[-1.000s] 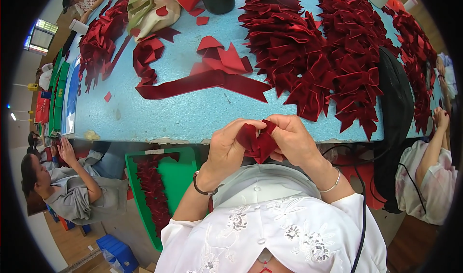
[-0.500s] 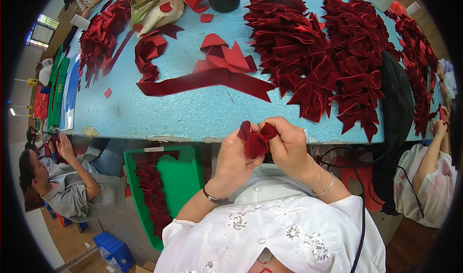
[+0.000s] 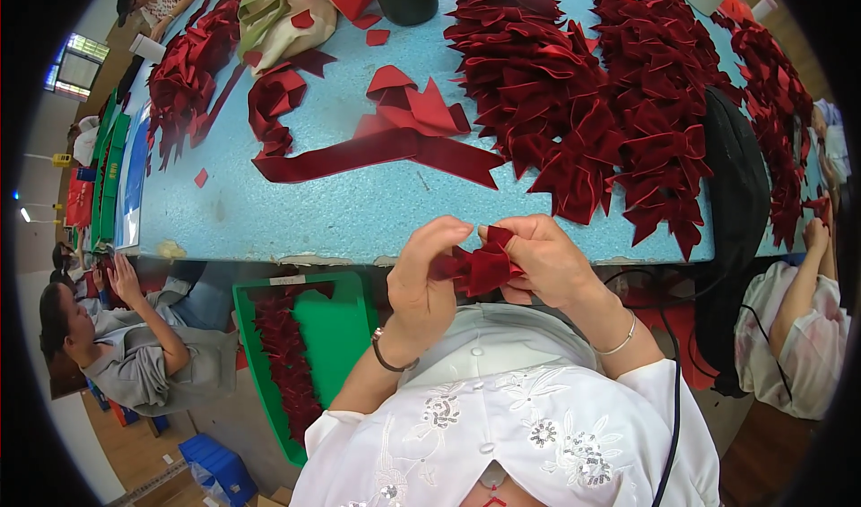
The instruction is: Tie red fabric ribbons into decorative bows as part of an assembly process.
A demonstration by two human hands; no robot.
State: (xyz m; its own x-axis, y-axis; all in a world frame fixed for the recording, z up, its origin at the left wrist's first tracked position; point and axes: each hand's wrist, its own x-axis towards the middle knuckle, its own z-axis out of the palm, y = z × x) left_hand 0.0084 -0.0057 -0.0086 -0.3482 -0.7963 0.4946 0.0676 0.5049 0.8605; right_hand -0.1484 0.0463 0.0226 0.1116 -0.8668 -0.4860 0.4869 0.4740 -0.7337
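"Head view: where's the red ribbon piece (image 3: 484,272)?"
"Six o'clock of the table (image 3: 350,225), long axis roughly nine to three."
"Nearer hand?"
"Three o'clock: right hand (image 3: 549,261) pinches it. Nine o'clock: left hand (image 3: 425,278) curls alongside, grip unclear."

a dark red, velvety ribbon (image 3: 482,272), folded and bunched into a crumpled shape, is pinched at its right by the right hand (image 3: 552,260), its left end against the left hand (image 3: 420,278).
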